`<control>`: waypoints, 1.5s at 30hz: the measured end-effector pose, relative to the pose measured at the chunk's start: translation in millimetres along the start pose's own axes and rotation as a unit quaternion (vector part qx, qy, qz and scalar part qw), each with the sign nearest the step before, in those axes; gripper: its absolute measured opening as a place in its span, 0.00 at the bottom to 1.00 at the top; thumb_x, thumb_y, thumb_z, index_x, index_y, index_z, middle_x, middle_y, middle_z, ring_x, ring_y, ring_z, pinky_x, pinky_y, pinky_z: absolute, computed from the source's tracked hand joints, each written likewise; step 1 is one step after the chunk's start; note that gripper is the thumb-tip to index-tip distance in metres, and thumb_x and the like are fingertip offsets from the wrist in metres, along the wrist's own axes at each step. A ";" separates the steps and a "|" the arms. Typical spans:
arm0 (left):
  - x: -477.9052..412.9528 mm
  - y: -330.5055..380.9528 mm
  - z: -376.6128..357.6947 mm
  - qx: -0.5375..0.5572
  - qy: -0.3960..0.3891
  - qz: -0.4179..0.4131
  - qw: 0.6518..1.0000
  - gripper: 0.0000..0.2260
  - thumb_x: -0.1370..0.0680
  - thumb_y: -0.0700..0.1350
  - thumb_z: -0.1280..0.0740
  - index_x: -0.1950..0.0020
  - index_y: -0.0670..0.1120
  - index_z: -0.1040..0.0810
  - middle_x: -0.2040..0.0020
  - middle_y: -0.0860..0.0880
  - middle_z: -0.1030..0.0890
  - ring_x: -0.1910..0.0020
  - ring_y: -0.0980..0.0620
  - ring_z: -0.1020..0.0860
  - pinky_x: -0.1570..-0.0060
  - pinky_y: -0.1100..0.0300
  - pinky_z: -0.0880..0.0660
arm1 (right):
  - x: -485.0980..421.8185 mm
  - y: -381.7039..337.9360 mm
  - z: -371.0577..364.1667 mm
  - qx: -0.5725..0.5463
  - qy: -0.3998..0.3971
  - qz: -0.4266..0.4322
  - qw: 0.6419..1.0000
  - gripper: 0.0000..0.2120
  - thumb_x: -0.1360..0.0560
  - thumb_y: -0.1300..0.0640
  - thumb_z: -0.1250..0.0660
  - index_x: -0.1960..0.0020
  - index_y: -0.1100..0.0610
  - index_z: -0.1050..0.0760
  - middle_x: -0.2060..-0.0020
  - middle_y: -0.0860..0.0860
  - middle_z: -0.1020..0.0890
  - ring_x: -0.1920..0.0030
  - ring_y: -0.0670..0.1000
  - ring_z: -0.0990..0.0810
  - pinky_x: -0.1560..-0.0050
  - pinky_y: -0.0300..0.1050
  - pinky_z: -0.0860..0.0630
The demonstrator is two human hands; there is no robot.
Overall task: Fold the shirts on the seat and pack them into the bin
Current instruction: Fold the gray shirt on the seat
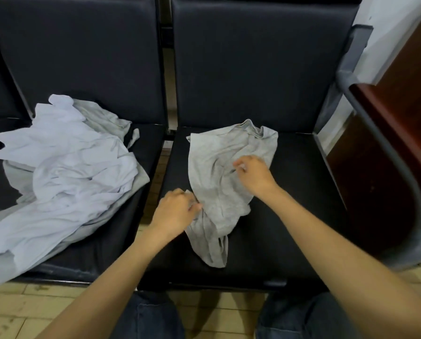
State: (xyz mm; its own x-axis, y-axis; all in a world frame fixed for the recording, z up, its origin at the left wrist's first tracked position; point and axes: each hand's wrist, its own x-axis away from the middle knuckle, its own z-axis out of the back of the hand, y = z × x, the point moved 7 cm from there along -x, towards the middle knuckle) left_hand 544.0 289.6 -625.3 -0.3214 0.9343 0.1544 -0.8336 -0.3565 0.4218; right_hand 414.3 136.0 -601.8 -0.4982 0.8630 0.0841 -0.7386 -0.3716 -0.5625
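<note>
Lying crumpled on the right-hand seat [295, 206] of a dark padded bench is a grey T-shirt [229, 192], with its ribbed neckline turned toward the backrest and one end trailing toward the seat's front edge. The shirt's left edge is held by the left hand [175, 211], whose grip is curled round a fold of the cloth. The right hand [253, 177] is placed over the middle of the shirt with bent fingers. Its fingertips are blurred, so it cannot be told whether cloth is pinched in that grip.

On the left-hand seat [121, 241], well apart from the grey T-shirt, a loose pile of shirts [65, 167] is heaped, white ones over grey, and part of it hangs past the front edge. A grey metal armrest [351, 77] and dark wooden furniture [388, 155] are seen to the right of the bench. Jeans-clad knees [150, 314] are seen over a tiled floor [21, 309].
</note>
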 end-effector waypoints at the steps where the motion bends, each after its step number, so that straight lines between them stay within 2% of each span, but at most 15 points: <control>1: 5.4 3.8 -14.0 -0.015 -0.048 0.012 0.999 0.18 0.22 0.60 0.40 0.54 0.46 0.21 0.51 0.46 0.22 0.47 0.45 0.24 0.48 0.53 0.29 | 14.9 8.7 -5.3 0.040 -0.002 0.013 0.999 0.13 0.21 0.60 0.42 0.40 0.57 0.24 0.39 0.54 0.24 0.38 0.56 0.27 0.40 0.49 0.29; 4: 20.5 19.6 -39.3 -0.094 -0.055 0.022 0.994 0.27 0.29 0.71 0.41 0.49 0.49 0.24 0.42 0.48 0.24 0.39 0.47 0.28 0.40 0.52 0.35 | 46.7 26.9 -20.9 0.113 -0.032 0.027 0.993 0.15 0.20 0.55 0.43 0.34 0.54 0.29 0.36 0.53 0.27 0.35 0.55 0.32 0.36 0.51 0.35; 6: 22.7 32.5 -44.0 -0.162 -0.006 0.001 0.987 0.26 0.28 0.66 0.39 0.42 0.48 0.24 0.41 0.49 0.24 0.39 0.48 0.28 0.37 0.54 0.39 | 51.9 38.4 -29.7 0.127 -0.057 0.008 0.990 0.17 0.19 0.51 0.44 0.32 0.52 0.32 0.33 0.52 0.30 0.32 0.54 0.36 0.31 0.56 0.41; 8: 26.2 55.9 -40.2 -0.144 0.061 -0.085 0.984 0.16 0.25 0.54 0.41 0.53 0.46 0.19 0.54 0.48 0.18 0.51 0.48 0.21 0.41 0.56 0.38 | 48.8 45.6 -33.9 0.137 -0.077 -0.007 0.988 0.18 0.19 0.50 0.46 0.30 0.51 0.33 0.29 0.48 0.34 0.28 0.52 0.40 0.28 0.63 0.49; 11: 36.7 70.0 -42.1 0.000 0.060 -0.164 0.985 0.19 0.24 0.51 0.43 0.68 0.44 0.20 0.71 0.49 0.22 0.68 0.50 0.23 0.57 0.56 0.33 | 38.0 49.5 -30.3 0.117 -0.094 -0.029 0.988 0.20 0.17 0.49 0.50 0.27 0.49 0.36 0.27 0.45 0.37 0.26 0.50 0.43 0.29 0.69 0.55; 17: 26.4 25.3 -19.0 0.108 0.131 0.024 0.985 0.24 0.22 0.60 0.39 0.69 0.43 0.26 0.65 0.49 0.27 0.57 0.46 0.25 0.53 0.52 0.29 | 59.3 61.0 5.4 -0.054 0.034 -0.042 0.997 0.16 0.24 0.46 0.35 0.41 0.54 0.25 0.46 0.52 0.24 0.41 0.55 0.28 0.39 0.56 0.29; 22: 9.9 37.6 -50.7 0.142 0.018 0.089 0.986 0.23 0.24 0.64 0.39 0.58 0.46 0.18 0.53 0.46 0.23 0.45 0.46 0.29 0.44 0.53 0.31 | 85.2 63.7 -10.4 0.025 -0.033 0.003 0.999 0.25 0.29 0.42 0.30 0.35 0.50 0.29 0.43 0.48 0.26 0.39 0.51 0.32 0.38 0.51 0.32; 25: 1.5 54.8 -56.1 0.157 0.059 0.056 0.984 0.15 0.26 0.58 0.32 0.67 0.51 0.23 0.59 0.48 0.23 0.52 0.48 0.25 0.52 0.55 0.30 | 81.9 54.7 -15.2 0.112 0.019 0.054 0.992 0.17 0.25 0.47 0.34 0.38 0.52 0.25 0.45 0.49 0.23 0.41 0.52 0.30 0.43 0.46 0.35; 30: 1.7 57.0 -33.7 0.260 0.157 0.063 0.951 0.10 0.23 0.48 0.33 0.61 0.44 0.22 0.63 0.48 0.24 0.59 0.46 0.23 0.56 0.50 0.25 | 73.6 65.7 14.4 -0.139 0.108 0.005 0.984 0.07 0.21 0.56 0.37 0.55 0.57 0.24 0.62 0.50 0.23 0.60 0.48 0.24 0.61 0.33 0.31; 33: -0.5 39.5 -14.0 0.248 0.198 0.067 0.946 0.09 0.21 0.49 0.37 0.57 0.47 0.22 0.63 0.52 0.23 0.59 0.50 0.24 0.59 0.56 0.29 | 68.0 88.2 28.8 -0.294 0.125 -0.094 0.943 0.07 0.20 0.55 0.39 0.55 0.55 0.26 0.59 0.52 0.20 0.58 0.50 0.21 0.58 0.42 0.22; 36: -6.8 2.6 -5.1 0.386 0.214 0.154 0.884 0.08 0.19 0.46 0.40 0.54 0.44 0.26 0.60 0.49 0.24 0.56 0.46 0.23 0.59 0.58 0.30 | 68.2 107.1 38.4 -0.447 0.136 -0.171 0.867 0.07 0.19 0.57 0.42 0.50 0.57 0.26 0.54 0.53 0.20 0.53 0.51 0.20 0.59 0.44 0.20; 39: -10.4 -28.3 -7.4 0.605 0.205 0.253 0.727 0.06 0.18 0.43 0.43 0.49 0.41 0.30 0.55 0.45 0.25 0.56 0.47 0.23 0.61 0.54 0.23 | 73.9 147.6 53.4 -0.511 0.217 -0.258 0.790 0.07 0.19 0.57 0.41 0.45 0.56 0.26 0.46 0.55 0.21 0.46 0.53 0.22 0.46 0.51 0.22; 41: -12.8 -40.3 -13.9 0.675 0.181 0.278 0.659 0.07 0.17 0.41 0.44 0.50 0.41 0.29 0.54 0.43 0.24 0.58 0.50 0.22 0.57 0.53 0.21 | 78.3 169.3 56.9 -0.483 0.249 -0.296 0.785 0.10 0.20 0.57 0.40 0.40 0.55 0.28 0.41 0.54 0.23 0.42 0.53 0.24 0.39 0.52 0.25; 42: -14.4 -44.6 -17.2 0.658 0.166 0.283 0.677 0.06 0.18 0.41 0.43 0.48 0.41 0.28 0.51 0.43 0.23 0.56 0.50 0.22 0.52 0.53 0.22 | 80.2 174.1 57.6 -0.418 0.247 -0.308 0.818 0.14 0.20 0.57 0.39 0.35 0.55 0.31 0.38 0.53 0.25 0.39 0.52 0.26 0.36 0.52 0.28; 45: -12.2 -43.0 -18.3 0.386 0.149 0.260 0.873 0.20 0.21 0.42 0.37 0.31 0.39 0.35 0.36 0.40 0.28 0.38 0.43 0.29 0.40 0.53 0.32 | 83.8 158.3 61.3 -0.147 0.217 -0.253 0.931 0.25 0.21 0.58 0.37 0.27 0.59 0.39 0.31 0.57 0.33 0.31 0.56 0.35 0.31 0.51 0.36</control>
State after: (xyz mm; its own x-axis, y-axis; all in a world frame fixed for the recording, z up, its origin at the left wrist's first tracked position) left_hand 575.5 293.4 -661.7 -0.7643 0.5638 0.3129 -0.0267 -0.5125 0.8583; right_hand 227.8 128.5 -633.4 0.1581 0.9829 0.0949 -0.6403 0.1752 -0.7479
